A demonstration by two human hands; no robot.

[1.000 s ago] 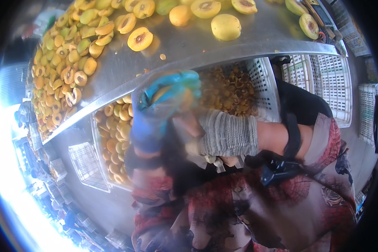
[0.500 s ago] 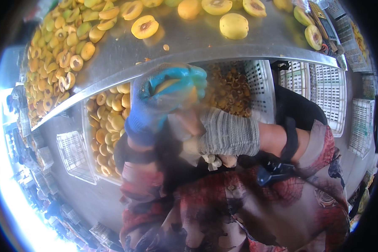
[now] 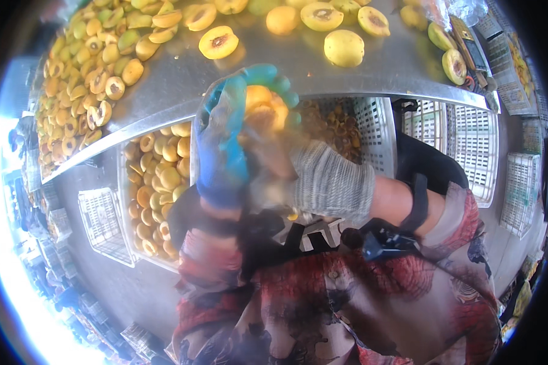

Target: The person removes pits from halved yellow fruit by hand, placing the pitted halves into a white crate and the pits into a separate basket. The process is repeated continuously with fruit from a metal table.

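Note:
My left hand (image 3: 222, 131), in a blue glove, is wrapped round a yellow-orange peach (image 3: 263, 103) just in front of the table's near edge. The peach's lower part looks opened and is smeared by motion. Right up against it is my right hand (image 3: 280, 167), with a grey knitted cuff at the wrist. Its fingers are curled and blurred; whatever they grip is hidden. Beyond the hands, a halved peach (image 3: 218, 42) with a brown centre and a whole yellow peach (image 3: 344, 48) lie on the metal table (image 3: 176, 76).
A heap of peach halves (image 3: 73, 103) covers the table's left. Below the edge stand a crate of peach halves (image 3: 158, 176) and, to its right, a white crate (image 3: 374, 128) holding brown pieces. More white crates (image 3: 478, 146) are at the right; another (image 3: 106, 225) stands left.
My left hand has turned and risen slightly, showing more of the peach between its fingers. My right hand stays close to it, still moving. The whole view has shifted a little.

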